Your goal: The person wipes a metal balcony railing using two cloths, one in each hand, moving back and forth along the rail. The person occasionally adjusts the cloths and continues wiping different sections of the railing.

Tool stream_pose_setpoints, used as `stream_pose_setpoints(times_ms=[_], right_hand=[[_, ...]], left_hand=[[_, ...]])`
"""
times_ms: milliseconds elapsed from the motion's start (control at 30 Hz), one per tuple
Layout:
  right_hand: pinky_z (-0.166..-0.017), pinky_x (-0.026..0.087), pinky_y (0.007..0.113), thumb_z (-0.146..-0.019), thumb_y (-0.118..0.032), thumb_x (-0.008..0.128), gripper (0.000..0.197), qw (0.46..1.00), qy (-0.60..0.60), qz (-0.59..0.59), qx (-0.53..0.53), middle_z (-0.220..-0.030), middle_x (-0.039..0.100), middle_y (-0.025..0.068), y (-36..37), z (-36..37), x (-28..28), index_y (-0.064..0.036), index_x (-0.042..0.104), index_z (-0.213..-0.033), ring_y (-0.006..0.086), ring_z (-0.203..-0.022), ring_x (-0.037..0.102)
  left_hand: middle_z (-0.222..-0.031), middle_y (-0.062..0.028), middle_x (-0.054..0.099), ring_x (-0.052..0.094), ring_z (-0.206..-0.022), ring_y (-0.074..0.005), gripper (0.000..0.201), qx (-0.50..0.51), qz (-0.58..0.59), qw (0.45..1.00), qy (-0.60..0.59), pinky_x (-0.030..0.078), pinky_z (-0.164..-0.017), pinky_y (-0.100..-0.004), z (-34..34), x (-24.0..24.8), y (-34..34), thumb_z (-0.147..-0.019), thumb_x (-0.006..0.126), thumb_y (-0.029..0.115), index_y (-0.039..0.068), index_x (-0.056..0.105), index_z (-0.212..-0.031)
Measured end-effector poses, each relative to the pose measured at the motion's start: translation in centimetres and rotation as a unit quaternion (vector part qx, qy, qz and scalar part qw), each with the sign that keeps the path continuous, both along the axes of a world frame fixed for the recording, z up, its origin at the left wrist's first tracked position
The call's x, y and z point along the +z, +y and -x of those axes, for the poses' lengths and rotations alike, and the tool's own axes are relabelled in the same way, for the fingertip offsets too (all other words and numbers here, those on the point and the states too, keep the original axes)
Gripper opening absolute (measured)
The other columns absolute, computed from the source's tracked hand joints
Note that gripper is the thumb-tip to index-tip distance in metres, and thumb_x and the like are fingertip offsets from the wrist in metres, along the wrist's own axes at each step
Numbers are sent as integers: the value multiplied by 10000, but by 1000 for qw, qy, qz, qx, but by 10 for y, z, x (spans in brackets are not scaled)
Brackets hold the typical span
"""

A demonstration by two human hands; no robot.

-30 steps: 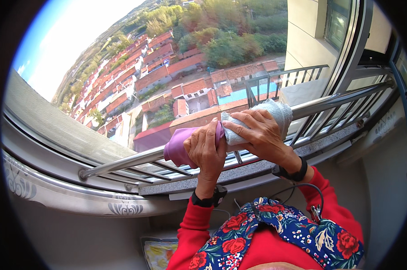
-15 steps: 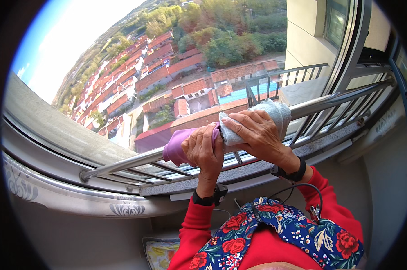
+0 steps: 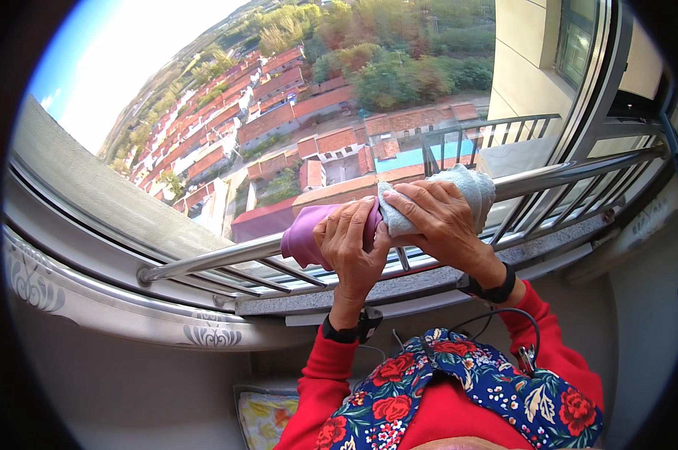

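Note:
A round metal handrail [image 3: 204, 262] runs slantwise in front of the window. Around it, left of the middle, a purple cloth [image 3: 301, 234] is wrapped, and my left hand [image 3: 351, 244] grips the rail through it with curled fingers. Right beside it, a pale blue cloth [image 3: 474, 193] covers the rail's top. My right hand [image 3: 436, 217] closes over this cloth, fingers bent across it. The two hands are almost touching. What lies under the palms is hidden.
Thin metal bars [image 3: 526, 214] stand below the handrail, above a speckled stone sill [image 3: 421, 283]. Behind them is the large window pane [image 3: 279, 150], with red-roofed houses far below. A patterned curtain [image 3: 211, 334] hangs low at the left. A cable [image 3: 530, 319] loops by my right forearm.
The view has shifted slightly, so rail and window sit a little farther right. My left thumb now touches near the blue cloth's edge; both hands keep hold of their cloths.

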State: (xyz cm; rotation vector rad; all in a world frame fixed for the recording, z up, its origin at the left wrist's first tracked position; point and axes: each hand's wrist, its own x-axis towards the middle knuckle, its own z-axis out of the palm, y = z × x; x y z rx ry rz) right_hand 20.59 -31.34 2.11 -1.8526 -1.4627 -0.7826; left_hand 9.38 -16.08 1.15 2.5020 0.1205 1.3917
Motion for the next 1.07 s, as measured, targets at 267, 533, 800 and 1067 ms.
stream_pose_setpoints(times_ms=[267,533,800,1067], right_hand=[[-963,450,439,-744,-438,823,643,1000,-14,9,-6,-1258,670,95,1,-2,-4,-136,681,-1294,293,-1137,632],[-965,446,442,-725,-413,832,649,1000,-22,19,-6,-1285,666,84,0,-1,-1,-149,684,-1299,281,-1140,632],[-973,444,443,-704,-371,848,648,999,-26,18,-5,-1306,664,91,1,0,-3,-148,695,-1293,291,-1187,624],[-986,444,446,-725,-394,832,628,999,-12,28,-9,-1313,662,106,1,0,-4,-162,704,-1294,294,-1201,617]], left_hand=[[-1138,-125,730,656,-1112,-268,228,-70,110,991,-23,435,-999,-370,12,5,3,-964,647,63,12,722,-1174],[-1225,-83,700,611,-1203,-283,293,-18,2,999,37,370,-1075,-429,26,15,20,-910,728,194,63,729,-1172],[-1213,-35,674,611,-1141,-260,404,-61,-34,994,82,386,-972,-435,21,7,30,-849,751,294,117,713,-1210],[-1150,-7,691,614,-1029,-231,400,-80,-20,995,63,386,-881,-407,17,6,35,-815,783,257,144,735,-1196]])
